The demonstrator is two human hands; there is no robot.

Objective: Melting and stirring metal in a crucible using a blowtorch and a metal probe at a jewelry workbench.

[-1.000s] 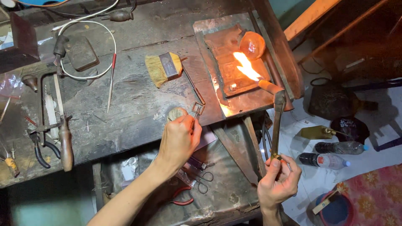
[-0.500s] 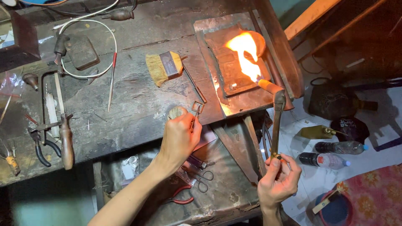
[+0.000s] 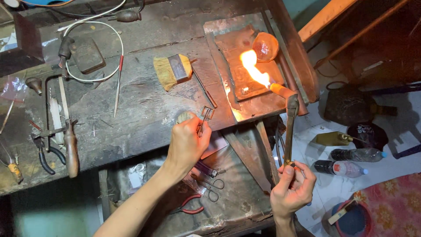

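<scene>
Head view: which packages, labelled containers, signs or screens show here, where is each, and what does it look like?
Clear plastic bottle: lying on the pale floor right of the bench, blue cap.
Dark plastic bottle: lying just below it, red-and-white label band.
Clear plastic bag: on the lower shelf left of the left forearm, crumpled, see-through.
Signs or screens: none visible.

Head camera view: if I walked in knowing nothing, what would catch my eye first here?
The bright orange flame at the upper right of the workbench, shooting from a torch that the right hand holds by its lower end, over a scorched metal tray. Next, the left hand at the centre, holding tweezers that grip a small wire frame. A yellow brush lies on the bench above it.
</scene>
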